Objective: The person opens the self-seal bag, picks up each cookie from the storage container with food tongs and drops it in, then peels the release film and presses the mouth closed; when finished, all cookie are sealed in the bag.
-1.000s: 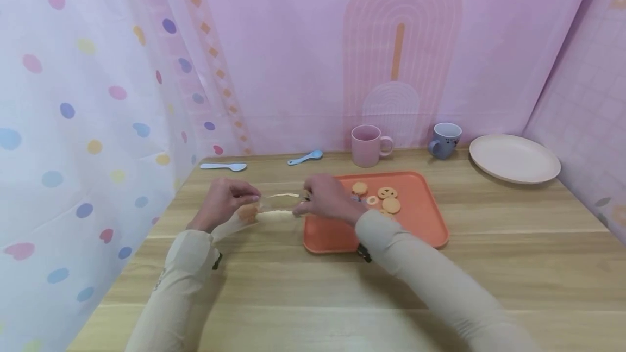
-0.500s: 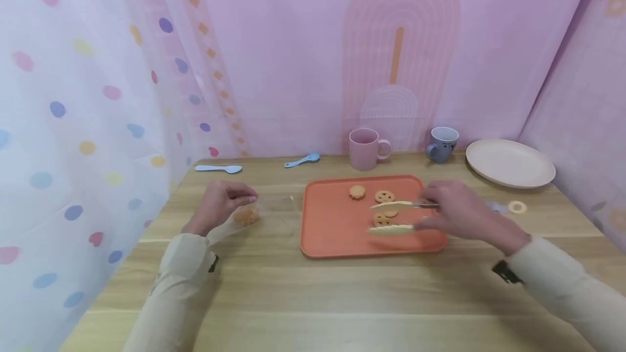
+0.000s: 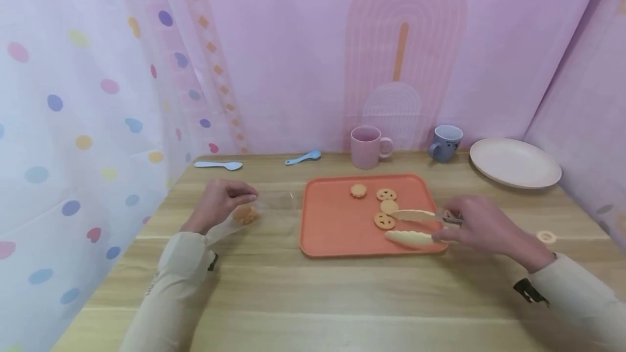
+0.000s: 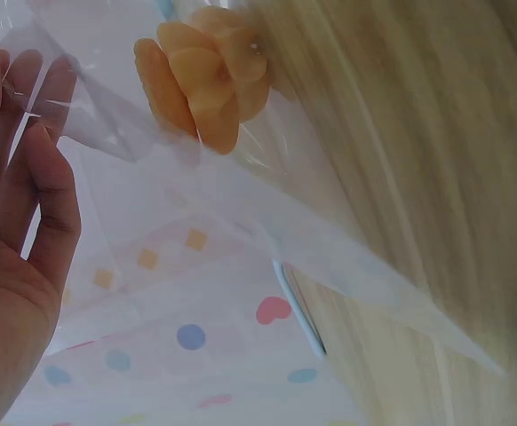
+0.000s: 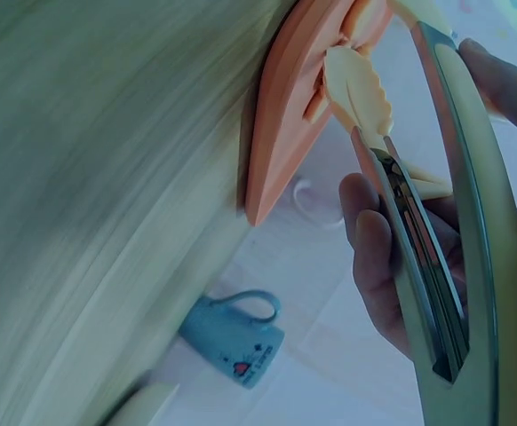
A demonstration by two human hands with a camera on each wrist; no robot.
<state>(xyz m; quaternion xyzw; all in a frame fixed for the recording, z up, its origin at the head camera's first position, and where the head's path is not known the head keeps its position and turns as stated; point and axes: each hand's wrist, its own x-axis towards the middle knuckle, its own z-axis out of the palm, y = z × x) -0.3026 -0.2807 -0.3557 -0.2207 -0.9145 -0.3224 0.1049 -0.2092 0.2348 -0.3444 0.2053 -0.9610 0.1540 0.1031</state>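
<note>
My left hand [image 3: 222, 204] pinches the edge of a clear plastic bag [image 3: 280, 205], left of the orange tray [image 3: 332, 232]. Inside that bag sit some light-brown cookies [image 4: 207, 75], seen close in the left wrist view. My right hand [image 3: 481, 227] holds a pair of tongs [image 5: 458, 204] with metal arms and cream scalloped tips. The tongs' tips are spread apart over the tray's right part, beside a round cookie [image 3: 389, 207] and a cookie with cut-out holes [image 3: 385, 221]. Another holed cookie [image 3: 386, 194] and a scalloped cookie [image 3: 358, 191] lie farther back on the tray.
Behind the tray stand a pink mug [image 3: 365, 147] and a blue-grey mug [image 3: 446, 143], with a cream plate [image 3: 515, 162] at the back right. Two light-blue spoons, one left [image 3: 220, 165] and one nearer the middle [image 3: 304, 157], lie along the table's back edge.
My right hand has carried the tongs from the bag rightward to over the tray's right side, then slightly lower toward the cookies. My left hand keeps its hold on the bag.
</note>
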